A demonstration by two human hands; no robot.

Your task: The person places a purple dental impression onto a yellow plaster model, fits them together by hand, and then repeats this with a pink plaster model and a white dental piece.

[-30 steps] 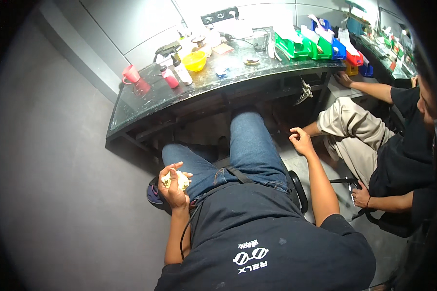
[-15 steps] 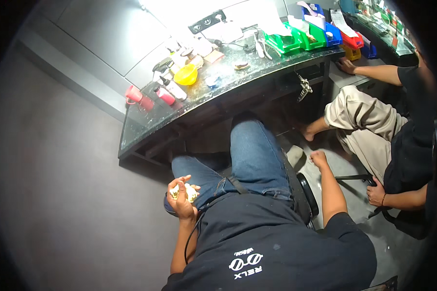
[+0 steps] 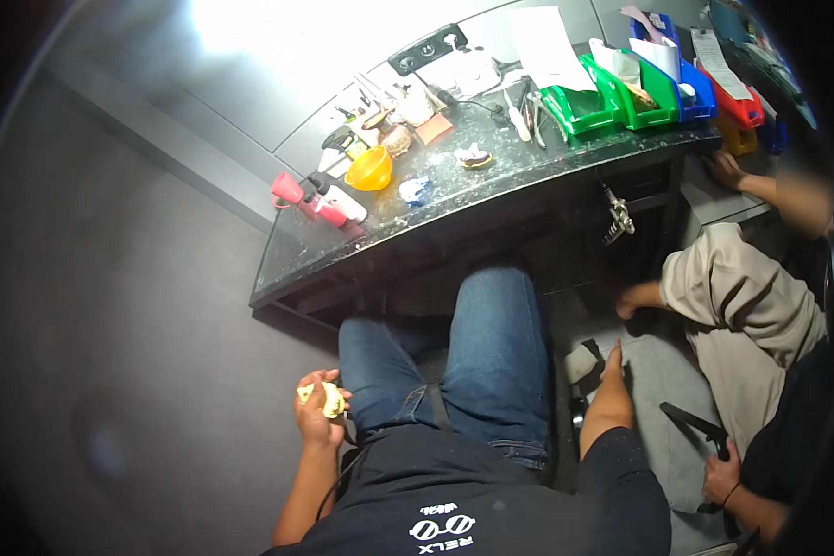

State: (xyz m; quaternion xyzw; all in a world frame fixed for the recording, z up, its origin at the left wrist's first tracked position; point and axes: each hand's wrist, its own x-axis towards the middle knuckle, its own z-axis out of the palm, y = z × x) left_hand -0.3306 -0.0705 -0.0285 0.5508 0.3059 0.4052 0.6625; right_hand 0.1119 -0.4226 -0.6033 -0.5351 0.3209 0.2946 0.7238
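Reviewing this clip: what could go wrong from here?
The left hand holds a yellow lump away from the black table, so a loosened grip might let it drop to the floor.

The right hand is low beside the chair on the co-worker's side; a sideways swing might bump the co-worker's leg.

The green bin sits near the table's front edge, so a knock could tip it off.

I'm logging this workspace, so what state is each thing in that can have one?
Pale yellow lump: held, partly hidden
Left hand: curled around it
Right hand: lowered, grip unclear
Yellow bowl: open, on the bench
White bottle: standing, dark top on
Pink bottle: standing
Pink cup: standing
Green bins: open-topped
Metal tool: hanging below the bench edge
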